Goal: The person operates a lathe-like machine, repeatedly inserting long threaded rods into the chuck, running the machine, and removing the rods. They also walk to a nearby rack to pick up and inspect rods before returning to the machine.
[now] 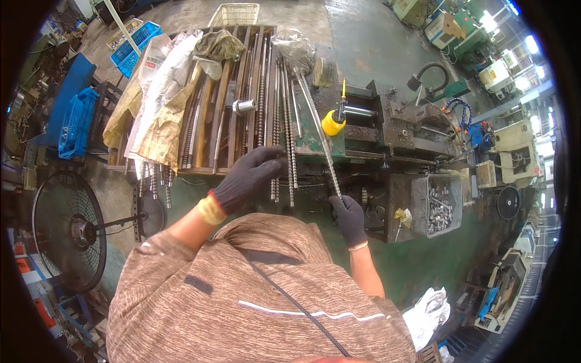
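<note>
My right hand [349, 220], in a dark knit glove, grips the near end of a long spiral-grooved metal rod [326, 152]. That rod slants away from me over the machine bed, its far part by a clear plastic bag [295, 49]. My left hand [248, 178], gloved the same way, is beside several grooved rods [287, 118] that overhang the bench edge. Its fingers are bent and blurred, and I cannot tell whether they touch a rod. A slotted wooden rack [222, 129] carries more rods, with a metal cylindrical fitting [244, 107] on top.
A yellow oil can [333, 122] stands right of the held rod. Paper and plastic wrapping [156, 104] covers the rack's left side. Below the machine at right, a grey bin [438, 206] contains metal parts. A large fan [70, 231] stands at left, near a blue crate [78, 122].
</note>
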{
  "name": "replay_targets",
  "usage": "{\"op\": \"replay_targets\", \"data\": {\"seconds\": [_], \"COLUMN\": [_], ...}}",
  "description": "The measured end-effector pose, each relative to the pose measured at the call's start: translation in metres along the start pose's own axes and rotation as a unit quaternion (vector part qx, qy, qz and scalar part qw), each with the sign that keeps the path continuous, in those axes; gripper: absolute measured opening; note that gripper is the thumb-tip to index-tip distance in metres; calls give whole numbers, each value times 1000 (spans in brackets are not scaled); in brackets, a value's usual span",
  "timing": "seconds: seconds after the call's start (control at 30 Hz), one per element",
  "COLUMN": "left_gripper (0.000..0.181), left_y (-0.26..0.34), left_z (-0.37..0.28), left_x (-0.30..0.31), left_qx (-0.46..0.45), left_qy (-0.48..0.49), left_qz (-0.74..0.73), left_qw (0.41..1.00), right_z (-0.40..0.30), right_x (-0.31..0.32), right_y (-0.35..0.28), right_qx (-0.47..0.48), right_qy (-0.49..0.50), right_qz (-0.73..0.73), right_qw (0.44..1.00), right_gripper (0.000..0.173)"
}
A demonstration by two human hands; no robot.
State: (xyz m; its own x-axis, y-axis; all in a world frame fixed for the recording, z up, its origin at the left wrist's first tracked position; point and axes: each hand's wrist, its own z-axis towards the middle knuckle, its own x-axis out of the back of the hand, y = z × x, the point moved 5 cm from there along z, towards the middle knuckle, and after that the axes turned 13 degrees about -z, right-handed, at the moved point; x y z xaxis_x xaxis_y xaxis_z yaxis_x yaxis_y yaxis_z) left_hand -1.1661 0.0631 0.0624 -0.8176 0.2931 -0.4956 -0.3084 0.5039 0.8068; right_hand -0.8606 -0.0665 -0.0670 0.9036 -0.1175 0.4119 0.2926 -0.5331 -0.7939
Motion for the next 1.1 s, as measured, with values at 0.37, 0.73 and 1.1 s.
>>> {"op": "replay_targets", "data": {"seconds": [0.37,0.73,1.1], "left_gripper": [44,43,42], "left_y": [-2,-6,-17], "left_z": [-129,-173,-160], "left_x": [116,161,170], "left_qx": [-68,-126,-66], "left_qy": [143,154,93], "left_qz": [-64,-140,-131], "left_qw": [985,970,985], "right_z": [53,89,49], "right_x": [-72,-109,-93], "right_y": [-75,-113,-99], "right_qx": [94,167,152], "right_qy": [40,128,199], "right_qz": [-110,-253,-307], "right_qw": [989,944,918], "right_gripper": [31,38,43]}}
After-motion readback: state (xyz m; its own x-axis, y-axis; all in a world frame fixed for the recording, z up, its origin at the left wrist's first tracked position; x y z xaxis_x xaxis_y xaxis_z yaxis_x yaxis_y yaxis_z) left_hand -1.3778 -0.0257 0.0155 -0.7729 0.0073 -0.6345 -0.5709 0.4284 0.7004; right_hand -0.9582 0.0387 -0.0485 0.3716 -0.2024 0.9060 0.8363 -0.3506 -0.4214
